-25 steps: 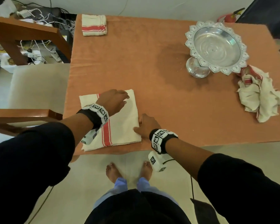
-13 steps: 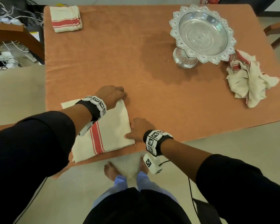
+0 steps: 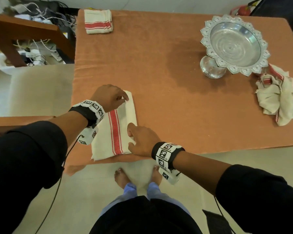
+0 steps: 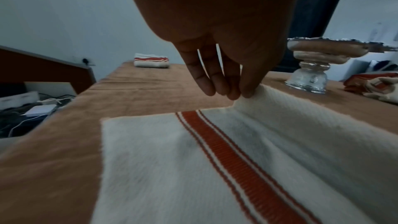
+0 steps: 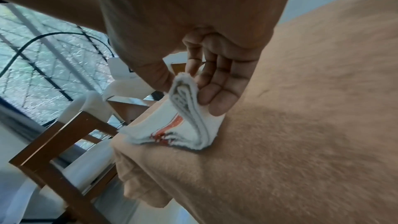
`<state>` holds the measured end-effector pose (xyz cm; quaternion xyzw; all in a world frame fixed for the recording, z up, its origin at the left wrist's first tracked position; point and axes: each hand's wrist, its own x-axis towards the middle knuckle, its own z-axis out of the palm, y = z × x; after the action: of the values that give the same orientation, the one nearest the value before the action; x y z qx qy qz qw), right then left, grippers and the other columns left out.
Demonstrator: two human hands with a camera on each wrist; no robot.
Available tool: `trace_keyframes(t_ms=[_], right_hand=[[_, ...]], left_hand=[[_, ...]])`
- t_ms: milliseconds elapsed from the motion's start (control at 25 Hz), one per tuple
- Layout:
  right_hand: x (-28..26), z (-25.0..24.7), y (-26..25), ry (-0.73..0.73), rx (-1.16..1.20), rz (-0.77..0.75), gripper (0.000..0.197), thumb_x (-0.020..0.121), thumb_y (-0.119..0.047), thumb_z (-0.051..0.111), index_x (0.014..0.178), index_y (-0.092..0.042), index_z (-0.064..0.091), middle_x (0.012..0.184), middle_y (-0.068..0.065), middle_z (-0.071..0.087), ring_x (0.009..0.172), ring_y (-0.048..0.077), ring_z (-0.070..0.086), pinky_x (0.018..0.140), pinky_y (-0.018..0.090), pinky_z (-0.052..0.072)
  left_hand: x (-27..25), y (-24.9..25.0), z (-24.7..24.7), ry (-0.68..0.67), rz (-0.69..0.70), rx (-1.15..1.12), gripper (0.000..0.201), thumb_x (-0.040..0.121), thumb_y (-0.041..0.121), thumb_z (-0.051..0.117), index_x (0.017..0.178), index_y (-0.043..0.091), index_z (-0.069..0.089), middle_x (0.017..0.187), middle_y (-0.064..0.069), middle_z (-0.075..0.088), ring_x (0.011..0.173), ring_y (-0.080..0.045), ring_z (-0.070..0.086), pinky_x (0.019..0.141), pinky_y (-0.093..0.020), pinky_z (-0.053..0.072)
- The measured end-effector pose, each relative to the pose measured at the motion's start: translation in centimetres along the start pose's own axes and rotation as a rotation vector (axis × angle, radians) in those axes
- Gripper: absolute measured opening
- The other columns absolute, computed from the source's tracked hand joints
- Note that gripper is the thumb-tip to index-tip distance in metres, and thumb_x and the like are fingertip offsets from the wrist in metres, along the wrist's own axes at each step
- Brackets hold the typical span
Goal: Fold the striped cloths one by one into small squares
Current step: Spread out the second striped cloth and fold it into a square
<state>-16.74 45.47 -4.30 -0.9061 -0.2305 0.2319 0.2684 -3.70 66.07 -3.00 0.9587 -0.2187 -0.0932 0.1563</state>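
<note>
- A wooden chair [image 3: 24, 34] stands off the table's left edge at about 10 o'clock, with cables on the floor behind it
- A folded striped cloth [image 3: 98, 21] lies flat at the table's far left corner, about 11 o'clock, well apart from the hands
- The left hand [image 3: 108, 97] pinches the far right corner of the half-folded cloth [image 3: 112, 134] between thumb and fingertips [image 4: 247, 91] and lifts that edge off the layer below; the other fingers hang loosely
- That cloth lies at the near left edge of the orange-covered table [image 3: 167, 98], about 7 o'clock, its red stripe running near to far
- The right hand [image 3: 142, 141] grips the cloth's near right corner, thumb on one side and fingers [image 5: 217, 91] on the other, with the stacked layers raised and curling leftward
- A silver pedestal bowl [image 3: 233, 44] stands upright at about 1 o'clock
- A crumpled striped cloth [image 3: 277, 97] lies just beside the bowl at about 3 o'clock
</note>
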Motion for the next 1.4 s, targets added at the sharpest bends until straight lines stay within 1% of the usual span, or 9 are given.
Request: trace_keyframes(t_ms=[160,360,520,600,680,880,1040,1200,1400], right_hand=[[1.3,2.2,-2.7,-0.027,-0.068,-0.155,0.024,0.085,-0.024,0.058,0.104,-0.021,0.043,0.083,0.003,0.056,0.066,0.028,0.054,0.057,0.040,0.048],[3.2,3.5,-6.0,-0.092,-0.148,-0.198,0.018,0.089,-0.017,0.057,0.106,-0.015,0.053,0.091,0.007,0.056,0.070,0.032,0.055,0.061,0.038,0.048],[4.9,4.7,-8.4,-0.139,-0.197,-0.216,0.020,0.089,-0.012,0.055,0.109,-0.012,0.054,0.092,0.012,0.058,0.072,0.035,0.056,0.059,0.036,0.043],[5.5,5.5,-9.3,-0.152,-0.216,-0.214,0.024,0.090,-0.012,0.055,0.114,-0.010,0.054,0.092,0.013,0.057,0.070,0.033,0.052,0.059,0.034,0.038],[6.0,6.4,-9.7,-0.149,-0.248,-0.203,0.028,0.090,-0.014,0.058,0.117,-0.008,0.054,0.093,0.014,0.057,0.068,0.031,0.047,0.058,0.034,0.036],[7.0,8.4,-10.5,-0.156,-0.316,-0.188,0.028,0.091,-0.019,0.065,0.113,-0.005,0.054,0.093,0.014,0.058,0.073,0.037,0.061,0.056,0.034,0.036],[7.1,8.5,-10.1,-0.182,-0.247,-0.186,0.032,0.095,-0.028,0.063,0.116,-0.006,0.054,0.097,0.016,0.058,0.080,0.038,0.061,0.061,0.036,0.041],[6.6,7.4,-9.2,-0.205,-0.149,-0.228,0.033,0.098,-0.038,0.057,0.115,-0.010,0.058,0.096,0.012,0.060,0.082,0.034,0.061,0.070,0.041,0.052],[7.5,4.3,-6.2,0.036,-0.166,-0.205,0.026,0.097,-0.028,0.056,0.117,-0.013,0.063,0.105,0.009,0.062,0.092,0.031,0.060,0.075,0.042,0.051]], left_hand=[[-4.1,-2.9,-0.6,0.069,-0.121,-0.104,0.019,0.088,0.019,0.071,0.099,0.030,0.082,0.089,0.006,0.080,0.080,-0.015,0.074,0.073,-0.032,0.058],[-7.3,-5.6,0.3,0.177,-0.451,-0.397,0.016,0.087,0.022,0.072,0.095,0.029,0.084,0.086,0.007,0.079,0.081,-0.012,0.071,0.079,-0.028,0.055],[-8.8,-7.4,1.3,0.261,-0.599,-0.579,0.005,0.084,0.024,0.083,0.087,0.028,0.082,0.082,0.007,0.078,0.074,-0.002,0.069,0.077,-0.016,0.054],[-9.1,-8.1,1.8,0.284,-0.641,-0.612,0.009,0.081,0.020,0.084,0.085,0.028,0.082,0.077,0.008,0.077,0.070,-0.004,0.070,0.080,-0.023,0.059],[-9.0,-8.1,2.2,0.295,-0.658,-0.607,0.010,0.080,0.017,0.085,0.084,0.026,0.083,0.073,0.009,0.075,0.070,-0.008,0.072,0.079,-0.026,0.061],[-8.0,-8.8,2.9,0.246,-0.607,-0.451,0.005,0.083,0.018,0.081,0.086,0.023,0.082,0.072,0.015,0.068,0.075,-0.008,0.067,0.085,-0.026,0.056],[-8.0,-9.1,3.5,0.228,-0.603,-0.380,0.006,0.087,0.020,0.078,0.089,0.024,0.082,0.084,0.009,0.076,0.084,-0.010,0.070,0.087,-0.022,0.049],[-8.6,-8.5,3.7,0.233,-0.570,-0.333,0.011,0.088,0.019,0.074,0.095,0.024,0.082,0.094,0.004,0.078,0.090,-0.018,0.071,0.087,-0.033,0.056],[-10.7,-6.6,3.3,0.425,-0.406,-0.135,0.024,0.091,0.021,0.068,0.114,0.016,0.073,0.117,-0.005,0.065,0.097,-0.027,0.063,0.082,-0.040,0.054]])
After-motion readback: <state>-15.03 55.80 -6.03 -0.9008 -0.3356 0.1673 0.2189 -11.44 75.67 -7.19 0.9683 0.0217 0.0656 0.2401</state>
